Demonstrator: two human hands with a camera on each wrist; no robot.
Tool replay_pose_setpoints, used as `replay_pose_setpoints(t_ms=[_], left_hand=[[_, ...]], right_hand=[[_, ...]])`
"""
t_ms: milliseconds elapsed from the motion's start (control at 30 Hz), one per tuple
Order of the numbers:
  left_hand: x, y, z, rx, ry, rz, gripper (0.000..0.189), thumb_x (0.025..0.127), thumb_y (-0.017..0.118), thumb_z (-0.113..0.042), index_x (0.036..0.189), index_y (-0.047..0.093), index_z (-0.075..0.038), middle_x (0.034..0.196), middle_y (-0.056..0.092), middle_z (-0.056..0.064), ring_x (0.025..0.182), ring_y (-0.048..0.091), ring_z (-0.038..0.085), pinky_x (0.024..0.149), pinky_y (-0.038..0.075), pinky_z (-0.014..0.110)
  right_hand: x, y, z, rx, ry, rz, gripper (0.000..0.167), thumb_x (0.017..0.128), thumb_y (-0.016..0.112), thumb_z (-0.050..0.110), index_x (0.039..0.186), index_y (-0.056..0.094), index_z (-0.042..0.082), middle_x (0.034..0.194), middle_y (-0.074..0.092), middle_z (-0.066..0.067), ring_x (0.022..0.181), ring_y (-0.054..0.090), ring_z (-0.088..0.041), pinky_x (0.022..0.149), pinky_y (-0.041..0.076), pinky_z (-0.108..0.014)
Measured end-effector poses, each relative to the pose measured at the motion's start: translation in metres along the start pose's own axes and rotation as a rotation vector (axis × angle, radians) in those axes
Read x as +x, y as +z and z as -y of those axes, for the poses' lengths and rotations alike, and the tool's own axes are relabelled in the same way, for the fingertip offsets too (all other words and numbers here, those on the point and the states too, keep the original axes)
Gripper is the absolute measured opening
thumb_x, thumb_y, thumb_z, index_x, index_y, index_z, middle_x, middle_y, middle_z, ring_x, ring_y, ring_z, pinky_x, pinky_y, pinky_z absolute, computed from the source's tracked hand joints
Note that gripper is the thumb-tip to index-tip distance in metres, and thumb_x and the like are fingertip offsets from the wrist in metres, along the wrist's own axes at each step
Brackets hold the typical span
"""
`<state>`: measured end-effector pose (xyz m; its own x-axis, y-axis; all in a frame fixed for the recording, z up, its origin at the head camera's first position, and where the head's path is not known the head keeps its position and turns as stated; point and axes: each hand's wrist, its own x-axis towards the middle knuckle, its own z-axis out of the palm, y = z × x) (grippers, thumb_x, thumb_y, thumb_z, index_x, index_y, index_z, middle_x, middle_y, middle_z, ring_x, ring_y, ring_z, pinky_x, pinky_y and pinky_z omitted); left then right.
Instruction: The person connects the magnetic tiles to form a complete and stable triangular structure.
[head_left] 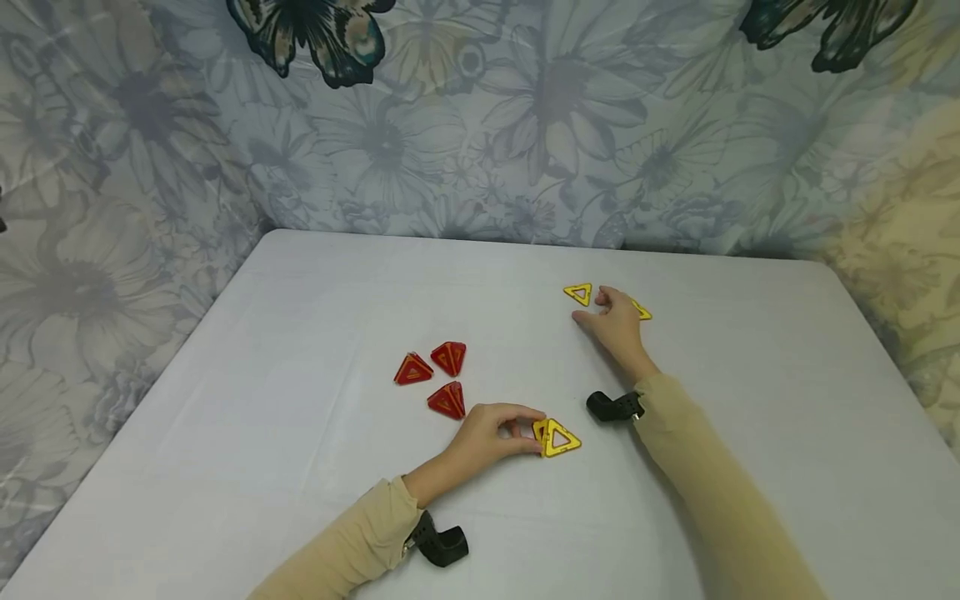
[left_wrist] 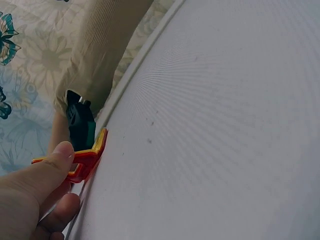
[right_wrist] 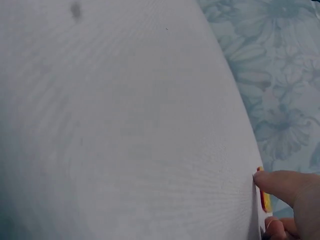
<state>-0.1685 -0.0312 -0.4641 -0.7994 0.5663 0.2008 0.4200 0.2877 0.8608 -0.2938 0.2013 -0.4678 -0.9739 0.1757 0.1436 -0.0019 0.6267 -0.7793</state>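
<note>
My left hand [head_left: 491, 437] pinches a joined pair of yellow triangular magnetic tiles [head_left: 561, 439] between thumb and fingers, close over the white table. In the left wrist view the tiles [left_wrist: 89, 162] show red and yellow edges, standing at an angle to each other, with the thumb pressed on one. Farther back, my right hand [head_left: 621, 329] reaches low over the table, its thumb and index finger spread apart. One flat yellow triangle tile [head_left: 578, 293] lies just left of those fingertips. Another yellow tile [head_left: 642, 311] shows past the right side of the hand, partly hidden by it.
Left of centre stand three small red pyramid shapes made of triangle tiles, grouped together: a left one [head_left: 413, 369], a rear one [head_left: 449, 358] and a front one [head_left: 447, 401]. The white table [head_left: 337, 283] meets flower-patterned walls at its back and sides.
</note>
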Motion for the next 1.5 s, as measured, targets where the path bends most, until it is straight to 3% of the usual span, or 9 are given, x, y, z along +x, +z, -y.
replay_pose_setpoints(t_ms=[233, 400, 500, 567, 733, 900, 1100, 1300, 1500], left_hand=[[0.000, -0.002, 0.001, 0.011, 0.004, -0.004, 0.036, 0.070, 0.076, -0.015, 0.103, 0.067, -0.007, 0.077, 0.063, -0.005, 0.061, 0.049, 0.002, 0.060, 0.039, 0.019], [0.001, 0.000, 0.003, 0.010, 0.016, -0.004, 0.036, 0.070, 0.076, -0.015, 0.103, 0.067, -0.007, 0.080, 0.064, -0.003, 0.062, 0.049, 0.001, 0.060, 0.040, 0.019], [0.001, 0.000, 0.004, 0.015, 0.025, -0.005, 0.036, 0.070, 0.076, -0.016, 0.103, 0.068, -0.007, 0.082, 0.064, -0.003, 0.063, 0.049, 0.001, 0.060, 0.040, 0.019], [0.001, 0.001, 0.005, 0.022, 0.028, -0.006, 0.036, 0.069, 0.076, -0.016, 0.103, 0.068, -0.007, 0.082, 0.064, -0.004, 0.063, 0.049, 0.001, 0.060, 0.040, 0.019], [0.001, 0.001, 0.003, 0.037, 0.034, -0.009, 0.036, 0.069, 0.076, -0.016, 0.103, 0.068, -0.008, 0.086, 0.065, -0.003, 0.064, 0.048, 0.002, 0.060, 0.040, 0.019], [0.002, 0.002, 0.003, 0.042, 0.043, 0.007, 0.036, 0.070, 0.076, -0.017, 0.103, 0.068, -0.008, 0.089, 0.065, -0.002, 0.065, 0.048, 0.002, 0.060, 0.040, 0.018], [0.002, 0.003, 0.005, 0.041, 0.057, 0.012, 0.035, 0.070, 0.076, -0.019, 0.103, 0.068, -0.008, 0.090, 0.065, -0.003, 0.065, 0.048, 0.001, 0.060, 0.040, 0.017], [0.001, 0.003, 0.006, 0.044, 0.060, 0.016, 0.035, 0.070, 0.076, -0.018, 0.103, 0.068, -0.008, 0.088, 0.065, -0.003, 0.064, 0.048, 0.001, 0.061, 0.040, 0.018], [0.001, 0.003, 0.004, 0.053, 0.062, 0.017, 0.035, 0.070, 0.075, -0.019, 0.103, 0.068, -0.008, 0.089, 0.065, -0.002, 0.065, 0.048, 0.002, 0.062, 0.040, 0.018]], right_hand=[[0.007, 0.003, 0.005, -0.060, 0.008, 0.027, 0.060, 0.078, 0.068, 0.010, 0.123, 0.039, -0.018, 0.099, 0.050, -0.024, 0.081, 0.043, -0.029, 0.075, 0.035, -0.040], [0.019, -0.001, 0.011, -0.157, 0.081, 0.137, 0.072, 0.081, 0.066, 0.019, 0.129, 0.028, -0.017, 0.103, 0.049, -0.027, 0.092, 0.045, -0.033, 0.084, 0.035, -0.042], [0.025, -0.004, 0.017, -0.204, 0.076, 0.204, 0.076, 0.082, 0.065, 0.021, 0.134, 0.021, -0.015, 0.109, 0.048, -0.030, 0.103, 0.045, -0.036, 0.091, 0.032, -0.043], [0.027, -0.006, 0.020, -0.218, 0.064, 0.233, 0.072, 0.083, 0.064, 0.021, 0.133, 0.026, -0.014, 0.107, 0.050, -0.029, 0.107, 0.043, -0.037, 0.094, 0.029, -0.044], [0.028, -0.009, 0.022, -0.221, 0.089, 0.244, 0.058, 0.083, 0.064, 0.019, 0.126, 0.041, -0.011, 0.090, 0.051, -0.021, 0.092, 0.044, -0.033, 0.085, 0.034, -0.044], [0.026, -0.010, 0.018, -0.192, 0.117, 0.218, 0.051, 0.083, 0.063, 0.018, 0.123, 0.045, -0.007, 0.091, 0.050, -0.020, 0.081, 0.044, -0.029, 0.075, 0.035, -0.041], [0.017, -0.009, 0.014, -0.177, 0.015, 0.195, 0.045, 0.083, 0.063, 0.015, 0.116, 0.046, -0.010, 0.087, 0.048, -0.020, 0.079, 0.042, -0.031, 0.073, 0.034, -0.042], [0.006, -0.007, 0.005, -0.054, -0.105, 0.116, 0.040, 0.080, 0.065, 0.004, 0.110, 0.042, -0.010, 0.075, 0.049, -0.013, 0.066, 0.044, -0.024, 0.062, 0.034, -0.034], [0.002, -0.007, 0.002, -0.049, -0.174, 0.100, 0.039, 0.081, 0.065, 0.003, 0.110, 0.042, -0.008, 0.071, 0.050, -0.012, 0.060, 0.041, -0.020, 0.056, 0.032, -0.030]])
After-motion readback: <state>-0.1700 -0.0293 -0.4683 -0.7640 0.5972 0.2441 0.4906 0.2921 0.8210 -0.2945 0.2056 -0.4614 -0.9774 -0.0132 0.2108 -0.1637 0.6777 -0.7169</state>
